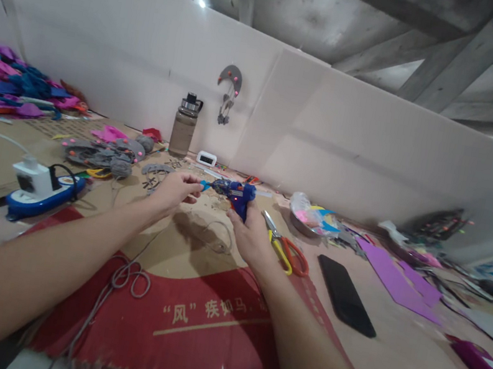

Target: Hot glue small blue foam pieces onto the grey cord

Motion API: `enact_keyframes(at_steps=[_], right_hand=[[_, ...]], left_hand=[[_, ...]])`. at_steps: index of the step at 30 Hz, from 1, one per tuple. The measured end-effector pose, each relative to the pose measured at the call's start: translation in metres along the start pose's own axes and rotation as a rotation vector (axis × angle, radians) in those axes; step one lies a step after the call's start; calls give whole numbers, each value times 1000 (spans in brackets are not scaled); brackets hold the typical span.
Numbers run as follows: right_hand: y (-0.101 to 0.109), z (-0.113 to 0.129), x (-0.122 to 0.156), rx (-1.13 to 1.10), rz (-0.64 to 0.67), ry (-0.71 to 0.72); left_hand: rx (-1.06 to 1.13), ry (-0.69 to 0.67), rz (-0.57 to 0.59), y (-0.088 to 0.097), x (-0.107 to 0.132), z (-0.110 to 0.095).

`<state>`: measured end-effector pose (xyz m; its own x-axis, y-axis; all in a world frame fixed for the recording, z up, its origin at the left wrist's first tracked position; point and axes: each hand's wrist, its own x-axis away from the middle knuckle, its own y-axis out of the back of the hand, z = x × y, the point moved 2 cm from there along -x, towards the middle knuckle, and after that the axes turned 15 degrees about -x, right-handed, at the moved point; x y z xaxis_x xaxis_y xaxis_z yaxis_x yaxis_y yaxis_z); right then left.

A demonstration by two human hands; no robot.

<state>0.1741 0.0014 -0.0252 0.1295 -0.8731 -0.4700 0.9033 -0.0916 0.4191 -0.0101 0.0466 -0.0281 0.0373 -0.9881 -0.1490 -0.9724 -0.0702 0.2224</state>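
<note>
My right hand (251, 229) is wrapped round the grip of a blue hot glue gun (241, 196), its nozzle pointing left. In a pinch, my left hand (178, 191) holds a small blue piece (204, 186) right at the nozzle; whether they touch I cannot tell. Both hands are raised over a piece of cardboard (163, 259) with a red printed front. Grey yarn (122, 277) trails across it from below the left hand. To the right of the glue gun lie scissors (283, 247) with yellow and orange handles.
A phone (346, 295) and purple sheets (396, 276) lie on the right. Behind the scissors stands a metal bowl (303, 224) of scraps. A bottle (184, 127) and small clock (206, 158) stand near the wall. Left are grey felt pieces (100, 154) and a blue power strip (43, 199).
</note>
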Motion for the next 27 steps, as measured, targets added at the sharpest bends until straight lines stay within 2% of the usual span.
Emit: enact_keyframes(at_steps=[27], right_hand=[[2,0,1,9,-18,23]], left_hand=[[30,14,2,-2,0,-1]])
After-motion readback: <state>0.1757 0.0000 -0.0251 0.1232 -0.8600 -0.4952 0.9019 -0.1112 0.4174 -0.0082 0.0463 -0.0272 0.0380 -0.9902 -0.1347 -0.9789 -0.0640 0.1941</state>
